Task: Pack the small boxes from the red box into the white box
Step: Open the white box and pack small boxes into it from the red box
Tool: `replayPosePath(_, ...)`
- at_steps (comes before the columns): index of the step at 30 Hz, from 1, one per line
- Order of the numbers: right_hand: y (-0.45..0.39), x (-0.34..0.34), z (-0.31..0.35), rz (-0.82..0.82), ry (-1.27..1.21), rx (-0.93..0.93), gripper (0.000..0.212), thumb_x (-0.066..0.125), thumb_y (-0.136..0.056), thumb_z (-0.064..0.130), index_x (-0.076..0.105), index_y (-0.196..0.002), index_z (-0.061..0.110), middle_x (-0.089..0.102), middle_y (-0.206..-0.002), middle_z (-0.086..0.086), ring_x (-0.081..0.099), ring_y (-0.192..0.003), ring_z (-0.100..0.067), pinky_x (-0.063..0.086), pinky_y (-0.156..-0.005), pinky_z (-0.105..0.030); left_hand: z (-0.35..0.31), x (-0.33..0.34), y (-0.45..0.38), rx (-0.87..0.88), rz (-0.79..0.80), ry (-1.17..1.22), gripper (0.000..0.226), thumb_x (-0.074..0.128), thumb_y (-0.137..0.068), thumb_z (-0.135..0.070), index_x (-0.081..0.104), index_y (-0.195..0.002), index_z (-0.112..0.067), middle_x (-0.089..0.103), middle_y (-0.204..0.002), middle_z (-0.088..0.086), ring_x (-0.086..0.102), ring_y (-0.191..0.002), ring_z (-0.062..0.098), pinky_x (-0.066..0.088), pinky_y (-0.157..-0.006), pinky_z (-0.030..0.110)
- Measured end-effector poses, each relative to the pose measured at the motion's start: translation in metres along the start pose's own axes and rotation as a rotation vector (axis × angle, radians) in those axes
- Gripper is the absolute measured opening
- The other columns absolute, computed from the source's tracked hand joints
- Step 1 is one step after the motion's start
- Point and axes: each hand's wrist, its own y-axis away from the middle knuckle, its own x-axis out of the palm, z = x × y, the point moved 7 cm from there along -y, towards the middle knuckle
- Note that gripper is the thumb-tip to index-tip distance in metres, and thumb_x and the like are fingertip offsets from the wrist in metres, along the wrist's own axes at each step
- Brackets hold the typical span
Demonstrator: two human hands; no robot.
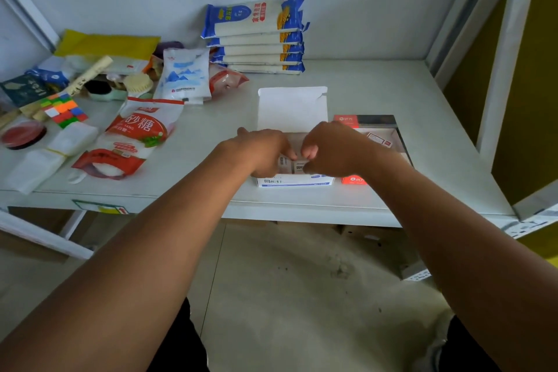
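The white box (294, 182) sits at the table's front edge with its lid flap (292, 107) standing open behind it. Small boxes (289, 164) with printed labels lie inside it, mostly hidden by my hands. My left hand (265, 149) and my right hand (329, 148) are both down in the white box, fingers curled onto the small boxes. The red box (351, 180) stands right beside the white box; one small box (380, 139) shows inside it.
A red-and-white sugar bag (133, 137) lies left of the white box. Stacked blue noodle packs (256, 36) lean at the back wall. A colourful cube (65, 110), a brush (137, 84) and other clutter fill the left. A shelf post (501, 69) rises at right.
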Motion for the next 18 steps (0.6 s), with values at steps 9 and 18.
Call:
replayPosePath(9,-0.017,0.009,0.006,0.130,0.133,0.113,0.046,0.083,-0.062,0.031,0.065,-0.098,0.010,0.065,-0.085,-0.006,0.061,-0.079,-0.026,0.055,-0.081,-0.038,0.000,-0.023,0.011,-0.013,-0.073,-0.272,0.047,0.071,-0.087,-0.032,0.059,-0.132,-0.025,0.050,-0.129,0.007,0.036,-0.122,0.031,0.031,-0.090,0.035)
replayPosePath(18,-0.019,0.010,0.002,0.029,0.199,0.103,0.035,0.072,-0.067,0.023,0.065,-0.099,0.012,0.064,-0.094,-0.011,0.061,-0.086,-0.031,0.054,-0.076,-0.036,0.001,-0.013,-0.005,0.071,-0.174,-0.328,0.035,0.066,-0.086,-0.044,0.070,-0.118,-0.033,0.052,-0.118,0.004,0.040,-0.118,0.026,0.031,-0.092,0.042)
